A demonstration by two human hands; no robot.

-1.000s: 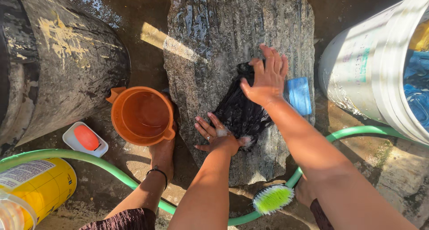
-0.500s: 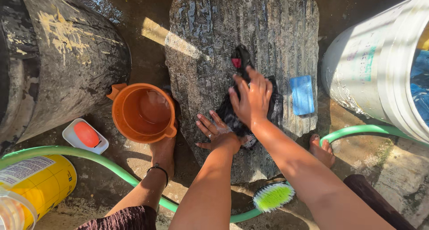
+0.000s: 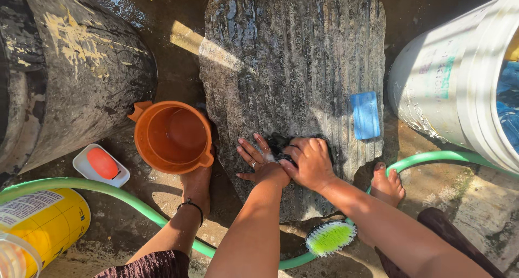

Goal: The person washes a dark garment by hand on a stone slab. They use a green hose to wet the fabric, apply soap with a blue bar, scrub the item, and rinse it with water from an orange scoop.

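Observation:
A small black wet cloth (image 3: 281, 146) lies bunched on the near part of a grey ribbed washing stone (image 3: 292, 67). My right hand (image 3: 311, 162) is curled over the cloth and presses it down on the stone. My left hand (image 3: 258, 160) lies flat with fingers spread right beside it, touching the cloth's left edge. Most of the cloth is hidden under my right hand. A blue soap bar (image 3: 365, 115) rests on the stone's right side.
An orange mug (image 3: 172, 137) stands left of the stone by my left foot (image 3: 195, 185). A green hose (image 3: 108, 189) curves along the ground. A green-bristled brush (image 3: 330, 237), soap dish (image 3: 101, 164), yellow container (image 3: 40, 218), dark drum (image 3: 70, 67) and white bucket (image 3: 454, 83) surround me.
My right hand has dragged the black cloth down the stone toward me and bunched it up next to my left hand. The view has tilted so my right foot shows.

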